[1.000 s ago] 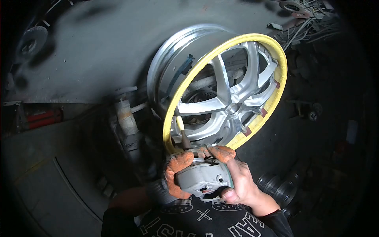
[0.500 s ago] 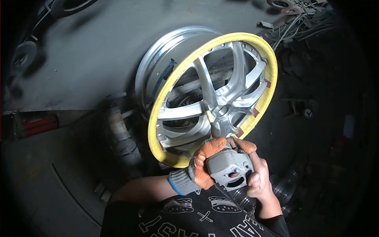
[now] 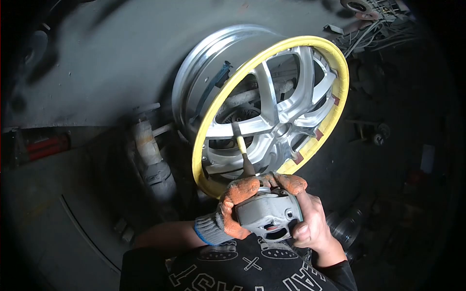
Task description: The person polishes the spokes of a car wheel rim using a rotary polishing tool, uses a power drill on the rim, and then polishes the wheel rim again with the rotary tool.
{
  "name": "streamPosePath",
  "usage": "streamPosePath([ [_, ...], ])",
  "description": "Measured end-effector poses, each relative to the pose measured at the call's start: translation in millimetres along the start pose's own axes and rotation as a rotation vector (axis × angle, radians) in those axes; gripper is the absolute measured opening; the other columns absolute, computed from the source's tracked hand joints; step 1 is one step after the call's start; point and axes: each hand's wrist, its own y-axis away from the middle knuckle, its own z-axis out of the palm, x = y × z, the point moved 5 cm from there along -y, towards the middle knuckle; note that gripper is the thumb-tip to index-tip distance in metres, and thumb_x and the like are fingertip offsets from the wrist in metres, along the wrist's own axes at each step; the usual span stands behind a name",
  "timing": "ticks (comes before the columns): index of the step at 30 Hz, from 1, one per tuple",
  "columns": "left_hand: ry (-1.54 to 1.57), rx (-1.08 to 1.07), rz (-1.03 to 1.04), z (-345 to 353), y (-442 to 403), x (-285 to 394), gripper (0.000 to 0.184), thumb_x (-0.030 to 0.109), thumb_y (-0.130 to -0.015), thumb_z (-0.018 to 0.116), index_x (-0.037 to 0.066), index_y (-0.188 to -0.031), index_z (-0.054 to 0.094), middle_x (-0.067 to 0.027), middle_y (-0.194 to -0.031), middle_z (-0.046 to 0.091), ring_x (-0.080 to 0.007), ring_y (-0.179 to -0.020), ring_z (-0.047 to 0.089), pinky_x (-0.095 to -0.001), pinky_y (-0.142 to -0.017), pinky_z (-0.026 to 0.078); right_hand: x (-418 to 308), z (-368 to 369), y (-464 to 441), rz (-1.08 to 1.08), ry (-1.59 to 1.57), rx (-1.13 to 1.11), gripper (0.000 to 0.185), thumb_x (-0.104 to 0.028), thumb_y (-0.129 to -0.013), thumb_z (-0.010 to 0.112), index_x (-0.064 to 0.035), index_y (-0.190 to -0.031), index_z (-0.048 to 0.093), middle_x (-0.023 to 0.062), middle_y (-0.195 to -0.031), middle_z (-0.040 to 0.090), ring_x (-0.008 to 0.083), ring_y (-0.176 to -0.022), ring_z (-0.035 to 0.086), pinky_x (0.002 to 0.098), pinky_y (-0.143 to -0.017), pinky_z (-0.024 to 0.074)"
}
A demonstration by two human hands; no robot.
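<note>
In a grey-and-orange glove with a blue cuff, my left hand wraps around the front left of a grey handheld grinder. Its other side is gripped by my right hand, bare apart from orange coverings on some fingers. A slim shaft with a yellow band extends from the grinder, its dark tip at a left spoke of a silver alloy wheel. Whether the tip touches the spoke is hard to tell. Yellow tape covers the wheel's front rim, with small dark red patches at the lower right.
Behind the wheel rises a grey wall or panel. A dusty cylindrical support stands left of the wheel, with a red object farther left. Cables hang at the upper right. Shiny round metal parts lie beyond my right hand.
Both hands have shifted left with the grinder. The shaft's tip has moved from near the wheel's hub out along the left spoke. In view, the wheel sits slightly farther right and higher.
</note>
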Motion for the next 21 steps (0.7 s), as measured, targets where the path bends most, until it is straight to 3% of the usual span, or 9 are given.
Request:
streamPosePath([
  [3,0.041,0.013,0.087,-1,5,5,0.049,0.039,-0.101,0.042,-0.002,-0.123,0.055,-0.0135,-0.124,0.059,-0.0198,-0.11,0.059,-0.0354,-0.095,0.048,-4,4,-2,-0.034,0.012,-0.018,0.084,-0.066,-0.095,0.034,0.0132,-0.115,0.05,0.026,-0.078,0.059,0.0475,-0.072,0.06,0.0501,-0.066,0.0498],
  [17,0.089,0.073,0.058,-6,18,18,0.056,0.043,-0.097,0.047,-0.005,-0.124,0.054,-0.0161,-0.124,0.06,-0.0201,-0.101,0.063,-0.0338,-0.086,0.052,-19,12,-9,0.0,0.088,-0.134,0.086,-0.069,-0.093,0.037,0.0113,-0.121,0.05,0.0264,-0.081,0.06,0.0468,-0.074,0.061,0.0502,-0.07,0.0508],
  [21,0.114,0.071,0.028,-6,14,13,0.059,0.045,-0.095,0.048,-0.006,-0.124,0.055,-0.0161,-0.125,0.06,-0.0204,-0.102,0.063,-0.0336,-0.087,0.051,-23,12,-12,-0.055,0.05,-0.019,0.087,-0.069,-0.093,0.037,0.0125,-0.121,0.05,0.0263,-0.08,0.06,0.0472,-0.073,0.061,0.0505,-0.07,0.0514],
])
